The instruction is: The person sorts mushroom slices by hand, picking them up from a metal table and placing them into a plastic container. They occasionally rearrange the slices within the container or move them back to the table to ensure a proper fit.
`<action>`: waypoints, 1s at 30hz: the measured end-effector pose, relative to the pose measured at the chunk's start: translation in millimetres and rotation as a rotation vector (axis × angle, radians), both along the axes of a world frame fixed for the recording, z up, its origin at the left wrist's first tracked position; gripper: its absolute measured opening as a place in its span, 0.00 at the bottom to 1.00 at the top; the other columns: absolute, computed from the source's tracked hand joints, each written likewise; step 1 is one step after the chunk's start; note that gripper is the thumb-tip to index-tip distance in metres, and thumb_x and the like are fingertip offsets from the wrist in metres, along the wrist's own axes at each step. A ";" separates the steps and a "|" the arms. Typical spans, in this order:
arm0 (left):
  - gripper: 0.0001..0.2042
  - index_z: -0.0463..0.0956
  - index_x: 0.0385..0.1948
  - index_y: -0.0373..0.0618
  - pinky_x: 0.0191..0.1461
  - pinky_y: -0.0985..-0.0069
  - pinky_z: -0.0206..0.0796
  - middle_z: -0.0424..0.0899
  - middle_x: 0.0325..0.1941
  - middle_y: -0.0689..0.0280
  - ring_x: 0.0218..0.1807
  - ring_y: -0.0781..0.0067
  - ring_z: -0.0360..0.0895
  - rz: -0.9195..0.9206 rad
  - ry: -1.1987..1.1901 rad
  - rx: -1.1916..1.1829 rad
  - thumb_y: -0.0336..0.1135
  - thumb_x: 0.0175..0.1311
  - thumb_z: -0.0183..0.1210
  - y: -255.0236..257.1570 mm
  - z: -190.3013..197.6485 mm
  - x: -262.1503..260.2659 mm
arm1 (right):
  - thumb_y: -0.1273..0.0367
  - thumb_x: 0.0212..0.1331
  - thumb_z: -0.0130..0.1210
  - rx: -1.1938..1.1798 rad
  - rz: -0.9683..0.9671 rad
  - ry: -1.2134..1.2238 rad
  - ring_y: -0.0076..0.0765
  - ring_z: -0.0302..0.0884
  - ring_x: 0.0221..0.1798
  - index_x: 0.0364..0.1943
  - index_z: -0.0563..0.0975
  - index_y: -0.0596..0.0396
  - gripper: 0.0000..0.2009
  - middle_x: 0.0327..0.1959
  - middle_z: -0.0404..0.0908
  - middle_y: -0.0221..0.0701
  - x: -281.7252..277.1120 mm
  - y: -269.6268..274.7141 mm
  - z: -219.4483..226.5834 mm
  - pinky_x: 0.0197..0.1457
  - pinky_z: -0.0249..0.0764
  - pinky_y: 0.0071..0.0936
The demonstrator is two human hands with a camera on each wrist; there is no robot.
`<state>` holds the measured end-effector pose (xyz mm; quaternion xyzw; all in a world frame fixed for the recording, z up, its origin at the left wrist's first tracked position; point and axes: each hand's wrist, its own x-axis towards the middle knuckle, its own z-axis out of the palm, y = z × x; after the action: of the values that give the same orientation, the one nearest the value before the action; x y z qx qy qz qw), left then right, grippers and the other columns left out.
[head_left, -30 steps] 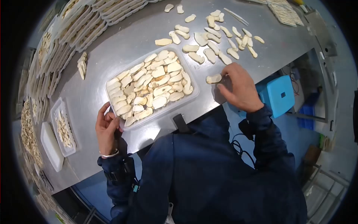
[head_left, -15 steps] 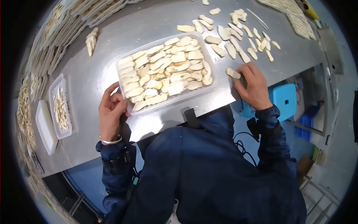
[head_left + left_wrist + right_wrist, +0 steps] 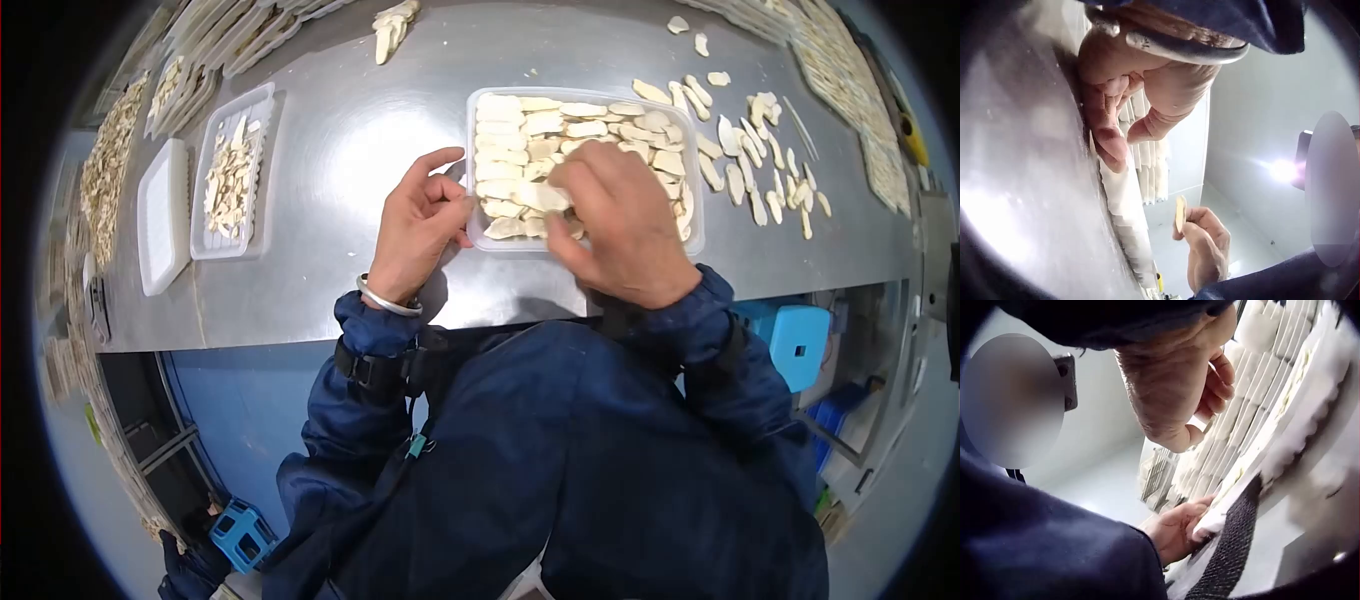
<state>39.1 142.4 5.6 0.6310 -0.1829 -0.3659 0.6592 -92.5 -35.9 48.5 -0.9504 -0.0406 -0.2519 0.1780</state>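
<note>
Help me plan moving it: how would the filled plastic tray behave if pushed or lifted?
Pushed, the filled tray would probably slide rather than tip, being wide and low on a smooth metal table. Lifted by one edge, it might flex, as its walls look thin. Tilted, its loose-looking slices could shift.

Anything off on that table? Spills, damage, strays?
No clear spill or damage. One oddity: a small pile of slices at the top of the head view, lying apart from the filled tray and the loose slices at right. Those look scattered, but perhaps just stock: the right hand holds a slice over the tray.
</note>
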 end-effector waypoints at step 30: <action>0.23 0.64 0.61 0.35 0.28 0.87 0.65 0.74 0.30 0.71 0.24 0.85 0.71 0.045 -0.057 0.095 0.25 0.62 0.52 -0.8 1.3 -2.7 | 0.75 0.43 0.60 0.054 -0.242 -0.087 0.46 0.73 0.37 0.34 0.74 0.55 0.12 0.32 0.74 0.37 -35.1 -38.1 22.3 0.40 0.69 0.37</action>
<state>36.4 141.6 6.9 0.6757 -0.1700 -0.3410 0.6310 -127.7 -74.0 70.8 -0.9314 0.0737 -0.3135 0.1697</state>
